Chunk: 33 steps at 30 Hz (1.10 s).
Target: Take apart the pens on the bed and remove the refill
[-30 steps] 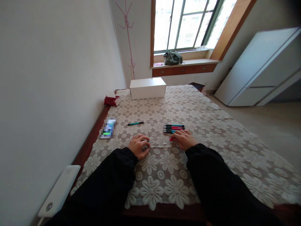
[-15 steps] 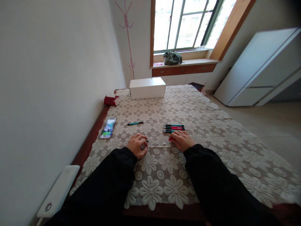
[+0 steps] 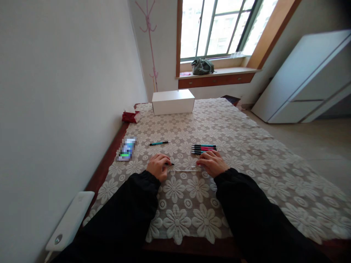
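My left hand [image 3: 158, 167] rests near the middle of the table, its fingers pinched around a dark pen-like piece [image 3: 172, 164] whose black tip sticks out to the right. Across from it, my right hand [image 3: 213, 163] is closed with fingertips down; what they grip is too small to make out. A thin clear strip [image 3: 187, 170] lies between the hands, its right end by my right fingertips. Just beyond that hand, several mechanical pencils [image 3: 204, 148] lie side by side, teal, red and black. A single teal pencil [image 3: 159, 143] lies farther off to the left.
A phone [image 3: 127, 149] lies at the left on the flower-patterned tablecloth [image 3: 175, 221]. A white box [image 3: 173, 103] stands at the far end, beside a red packet [image 3: 131, 117]. At the near left is a white power strip [image 3: 70, 220], close to the wall.
The red piece seen at my right fingertips is now mostly hidden. My left fingers have drawn in closer around the dark piece. The view has shifted slightly.
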Available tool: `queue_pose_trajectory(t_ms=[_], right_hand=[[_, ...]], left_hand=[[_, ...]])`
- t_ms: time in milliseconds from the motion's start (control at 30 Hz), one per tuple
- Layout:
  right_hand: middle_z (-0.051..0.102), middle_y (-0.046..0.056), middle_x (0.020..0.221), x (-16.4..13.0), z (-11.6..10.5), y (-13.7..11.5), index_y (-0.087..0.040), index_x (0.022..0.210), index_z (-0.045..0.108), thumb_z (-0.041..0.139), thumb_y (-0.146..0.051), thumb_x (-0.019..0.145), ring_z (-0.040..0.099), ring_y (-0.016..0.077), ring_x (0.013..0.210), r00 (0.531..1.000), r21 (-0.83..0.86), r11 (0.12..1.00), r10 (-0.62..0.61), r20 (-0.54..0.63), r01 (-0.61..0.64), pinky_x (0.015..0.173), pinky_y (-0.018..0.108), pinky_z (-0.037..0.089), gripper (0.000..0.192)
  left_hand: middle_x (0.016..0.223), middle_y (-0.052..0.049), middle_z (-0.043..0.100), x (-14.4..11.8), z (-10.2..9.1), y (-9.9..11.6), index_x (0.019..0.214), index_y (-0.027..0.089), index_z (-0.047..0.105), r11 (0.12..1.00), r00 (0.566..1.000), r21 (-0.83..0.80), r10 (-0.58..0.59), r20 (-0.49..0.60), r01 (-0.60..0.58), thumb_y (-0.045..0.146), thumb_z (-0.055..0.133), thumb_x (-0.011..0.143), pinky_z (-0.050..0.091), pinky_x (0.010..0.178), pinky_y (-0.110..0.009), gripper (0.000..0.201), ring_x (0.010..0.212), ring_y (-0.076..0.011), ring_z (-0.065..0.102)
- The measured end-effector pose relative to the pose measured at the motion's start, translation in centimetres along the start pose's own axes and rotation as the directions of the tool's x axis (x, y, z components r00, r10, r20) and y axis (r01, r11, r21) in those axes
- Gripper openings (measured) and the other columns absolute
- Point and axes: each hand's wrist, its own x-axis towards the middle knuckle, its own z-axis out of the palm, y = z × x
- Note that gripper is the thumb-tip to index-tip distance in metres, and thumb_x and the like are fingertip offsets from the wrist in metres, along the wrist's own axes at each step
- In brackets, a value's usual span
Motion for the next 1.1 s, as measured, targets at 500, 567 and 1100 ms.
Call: queue_pose_trajectory(t_ms=[500,567,1100], right_hand=[[0.072,0.005,0.098,0.3,-0.7,-1.3,-0.027,0.097,0.074,0.052,-0.026,0.097,0.058,0.0215,0.092,0.998,-0.017,0.998,0.055,-0.029,-0.056,0.091,0.038,0.033,0.023],[0.071,0.005,0.1,0.4,-0.7,-1.6,-0.025,0.1,0.072,0.049,-0.025,0.097,0.058,0.0215,0.094,0.998,0.003,0.999,0.045,-0.042,-0.045,0.091,0.036,0.034,0.023],[0.069,0.007,0.1,0.2,0.0,-1.3,-0.022,0.097,0.068,0.052,-0.025,0.093,0.057,0.0227,0.095,0.993,0.016,0.998,0.062,0.102,-0.063,0.087,0.035,0.037,0.018]], left_hand=[[0.101,-0.002,0.074,-0.1,0.8,-0.3,0.085,0.024,0.07,0.995,0.997,-0.062,0.077,-0.025,-0.079,0.008,0.059,0.077,0.048,0.099,-0.042,0.021,0.108,-0.0224,0.062],[0.103,-0.003,0.074,-0.1,0.8,-0.1,0.088,0.024,0.07,0.992,0.994,-0.061,0.109,-0.017,-0.11,0.017,0.061,0.082,0.047,0.1,-0.042,0.013,0.109,-0.023,0.062],[0.112,-0.004,0.073,-0.4,1.1,0.0,0.092,0.025,0.073,0.98,0.977,-0.039,0.199,0.07,-0.197,0.032,0.07,0.081,0.044,0.104,-0.045,0.013,0.118,-0.0255,0.059]])
